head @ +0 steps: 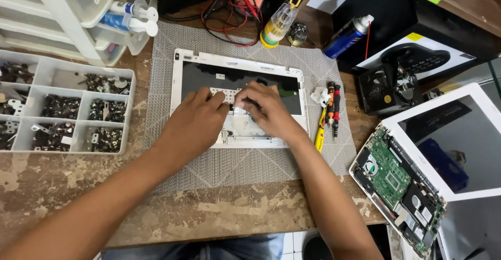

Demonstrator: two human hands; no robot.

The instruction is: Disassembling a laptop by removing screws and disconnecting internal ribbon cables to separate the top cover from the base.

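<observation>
The white laptop palmrest cover (237, 101) lies at the centre of the grey woven mat (235, 166). Your left hand (195, 116) and right hand (266, 111) press on its middle, fingers together and flat, clamped on nothing. Uneven pressure here may crack the thin plastic frame. The screwdrivers (331, 109) at 3 o'clock lie near your right forearm; a sweep may knock them off.

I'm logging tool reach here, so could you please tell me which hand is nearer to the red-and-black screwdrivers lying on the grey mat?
Right. The right hand rests on the white laptop cover just left of the screwdrivers; the left hand sits farther left.
</observation>
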